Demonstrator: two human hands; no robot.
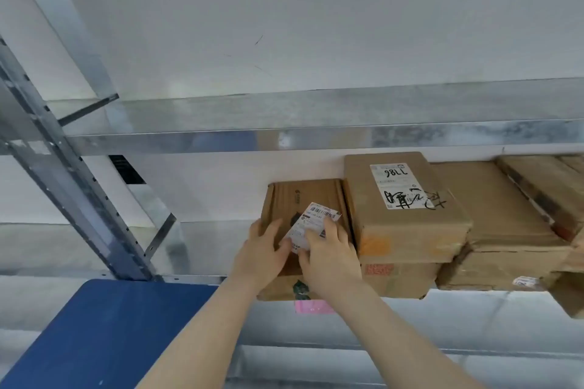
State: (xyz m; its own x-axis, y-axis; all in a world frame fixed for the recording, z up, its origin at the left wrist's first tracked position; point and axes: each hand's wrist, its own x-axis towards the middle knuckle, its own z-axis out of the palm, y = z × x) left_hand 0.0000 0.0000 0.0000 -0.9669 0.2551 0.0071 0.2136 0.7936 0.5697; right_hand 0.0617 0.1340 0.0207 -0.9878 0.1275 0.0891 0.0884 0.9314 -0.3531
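Observation:
A small brown cardboard box [305, 196] with a white shipping label [319, 218] lies on top of another carton [284, 289] at the left end of a row on a metal shelf. My left hand [262, 251] rests flat on the box's near left part, fingers reaching its left edge. My right hand [328, 254] lies on the near right part, with straight fingers pressing on the label. Both hands hide the box's near edge.
Right of it a bigger carton [407, 215] marked 7786 sits on stacked boxes [493, 268]. The galvanised shelf above [316, 136] hangs low. A perforated steel upright [79, 186] slants at left. A blue surface [104, 335] lies at lower left, and a pink sticker [313, 306] marks the shelf edge.

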